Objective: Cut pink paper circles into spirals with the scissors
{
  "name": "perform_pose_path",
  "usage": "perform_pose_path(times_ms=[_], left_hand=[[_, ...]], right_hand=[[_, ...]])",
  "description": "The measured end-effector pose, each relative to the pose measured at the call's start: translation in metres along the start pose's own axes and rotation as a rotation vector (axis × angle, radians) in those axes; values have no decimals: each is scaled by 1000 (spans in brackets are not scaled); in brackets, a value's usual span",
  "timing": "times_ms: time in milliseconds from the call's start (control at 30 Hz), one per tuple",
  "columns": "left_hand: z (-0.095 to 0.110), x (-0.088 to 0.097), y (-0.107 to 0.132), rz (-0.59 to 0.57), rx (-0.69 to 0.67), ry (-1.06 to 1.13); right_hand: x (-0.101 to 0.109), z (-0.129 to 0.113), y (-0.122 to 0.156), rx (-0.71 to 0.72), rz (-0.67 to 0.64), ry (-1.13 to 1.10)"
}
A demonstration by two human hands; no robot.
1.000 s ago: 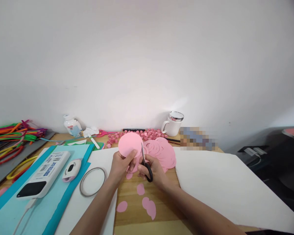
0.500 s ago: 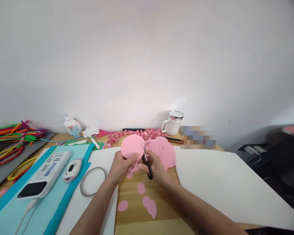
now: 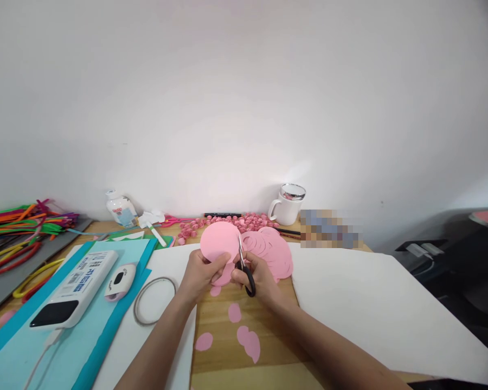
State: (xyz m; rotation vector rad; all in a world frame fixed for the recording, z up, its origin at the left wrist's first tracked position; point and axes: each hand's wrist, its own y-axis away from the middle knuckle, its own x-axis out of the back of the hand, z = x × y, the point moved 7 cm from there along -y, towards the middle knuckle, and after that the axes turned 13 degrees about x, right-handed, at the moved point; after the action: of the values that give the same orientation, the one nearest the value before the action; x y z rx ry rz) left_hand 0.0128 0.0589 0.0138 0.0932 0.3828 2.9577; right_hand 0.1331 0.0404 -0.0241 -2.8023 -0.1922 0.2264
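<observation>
A round piece of pink paper [image 3: 218, 241] is pinched between the thumb and fingers of my left hand [image 3: 203, 272], held up above the table. My right hand [image 3: 258, 276] grips black-handled scissors [image 3: 249, 280], their blades pointing up along the paper's right edge. Just behind the scissors lies a pile of pink paper circles [image 3: 278, 252], partly covered by my right hand. Small pink paper scraps [image 3: 235, 312] are scattered on the wood below my hands.
Rolled pink paper bits [image 3: 252, 221] lie by the wall near a white mug [image 3: 288, 208]. On the left are a white power bank [image 3: 75, 292], a tape ring [image 3: 136, 309], a bottle [image 3: 122, 210] and pipe cleaners [image 3: 24, 225]. White board [image 3: 370, 298] covers the right side.
The scissors have turned slightly, their blades now tilting a little more to the left at the paper's edge. My left hand keeps its hold on the paper with hardly any movement.
</observation>
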Motion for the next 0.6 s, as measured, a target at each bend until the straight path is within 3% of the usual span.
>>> perform_pose_path(times_ms=[133, 367, 600], left_hand=[[0, 2, -1, 3, -25, 33], [-3, -4, -4, -100, -16, 144], [-3, 2, -2, 15, -18, 40]], right_hand=[[0, 0, 1, -37, 6, -8], [-3, -1, 3, -52, -1, 0], [-7, 7, 3, -80, -31, -47]])
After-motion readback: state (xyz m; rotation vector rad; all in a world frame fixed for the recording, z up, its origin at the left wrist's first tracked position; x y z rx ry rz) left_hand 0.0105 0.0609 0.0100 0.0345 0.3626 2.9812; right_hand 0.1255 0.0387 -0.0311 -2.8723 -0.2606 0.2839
